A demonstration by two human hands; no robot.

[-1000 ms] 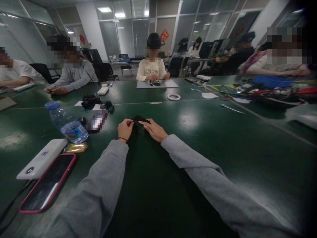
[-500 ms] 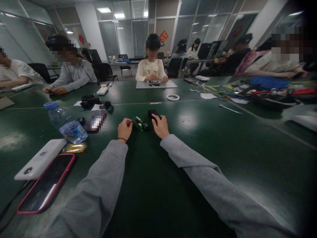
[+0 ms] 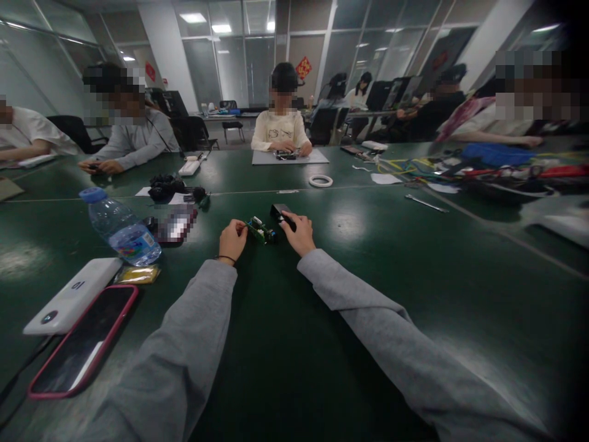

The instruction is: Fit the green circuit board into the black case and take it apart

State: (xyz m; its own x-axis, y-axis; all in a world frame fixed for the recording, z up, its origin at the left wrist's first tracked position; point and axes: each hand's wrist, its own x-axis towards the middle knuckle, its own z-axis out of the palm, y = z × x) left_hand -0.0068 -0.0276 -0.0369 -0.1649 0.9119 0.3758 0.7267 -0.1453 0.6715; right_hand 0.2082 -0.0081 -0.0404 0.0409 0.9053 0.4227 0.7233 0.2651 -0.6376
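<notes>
My left hand pinches the left edge of a green circuit board, with white and blue parts on it, close above the green table. Just right of the board, my right hand grips a small black box-shaped case between thumb and fingers. One end of the case faces up and to the left, its edges showing a hollow. The board and the case are apart, with a narrow gap between them. My fingers hide the near part of the case.
To the left are a water bottle, a white power bank, a phone with a red case and a yellow packet. A tape roll lies ahead, a wrench to the right. A co-worker sits opposite.
The black case has turned in my right hand, so its end now tips up and shows more of its edges. My left hand and the circuit board have stayed almost still.
</notes>
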